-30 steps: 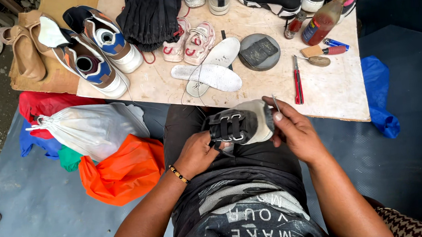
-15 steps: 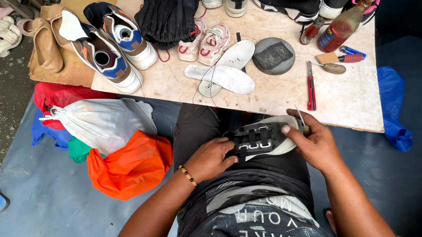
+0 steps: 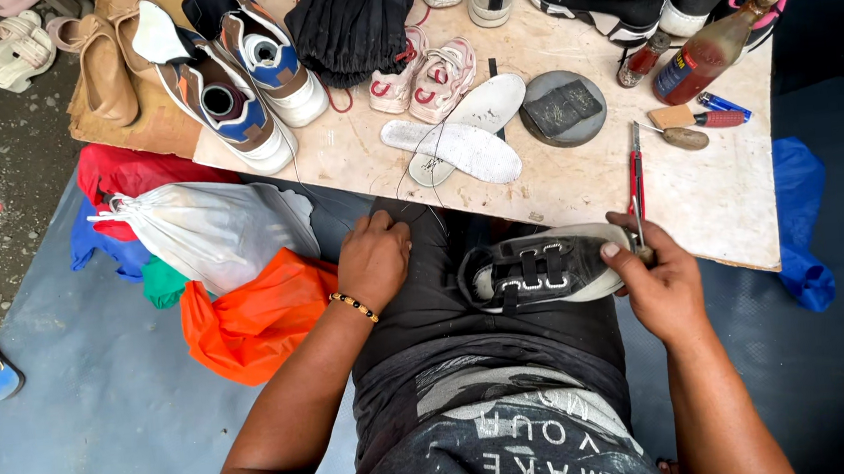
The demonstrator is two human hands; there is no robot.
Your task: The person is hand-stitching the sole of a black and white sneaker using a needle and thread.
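Nearby, on lap just below board edge: black sneaker (image 3: 543, 270), gripped at its toe end by right hand (image 3: 655, 284), thumb on white sole rim. Left hand (image 3: 375, 262) closed in loose fist left of sneaker, pinching thin thread (image 3: 414, 162) running up over board (image 3: 578, 180). Beyond sneaker on board: two white insoles (image 3: 464, 138), round grey block (image 3: 560, 108), red-handled tool (image 3: 634, 165), brown bottle with blue label (image 3: 710, 49). Left of sneaker, off board: white drawstring bag (image 3: 203, 234), orange bag (image 3: 253, 315).

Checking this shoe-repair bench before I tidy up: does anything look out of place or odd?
Two white insoles lie loose on the table, out of any shoe, and a thin thread trails across them.
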